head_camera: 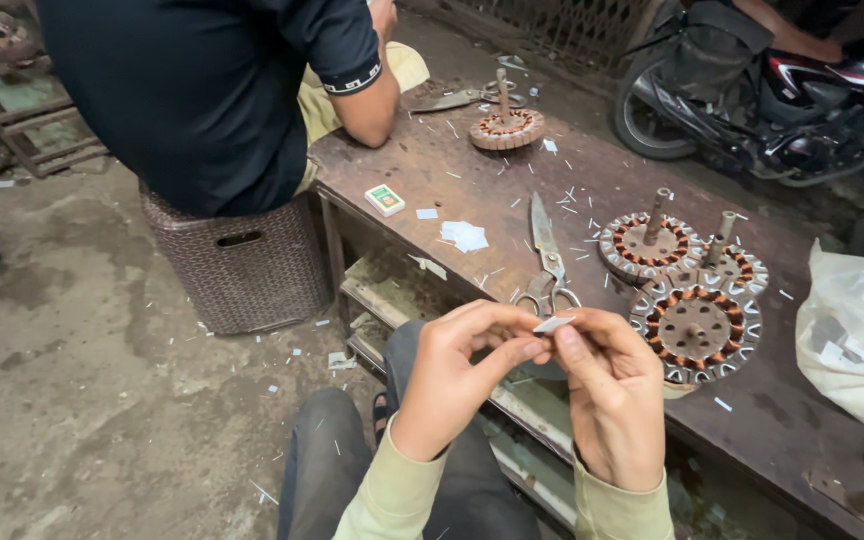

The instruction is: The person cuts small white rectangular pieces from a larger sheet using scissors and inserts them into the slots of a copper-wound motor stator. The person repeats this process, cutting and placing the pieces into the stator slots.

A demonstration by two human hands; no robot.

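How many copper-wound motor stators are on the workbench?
4. One stator lies by the co-worker's elbow; three cluster at right: rear-left, rear-right, and nearest. The white bag may hide more.

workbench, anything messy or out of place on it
Yes. Small white paper scraps are strewn over the workbench and on the floor beside it. Scissors lie among them, near three stacked copper-wound motor cores. Nothing looks broken.
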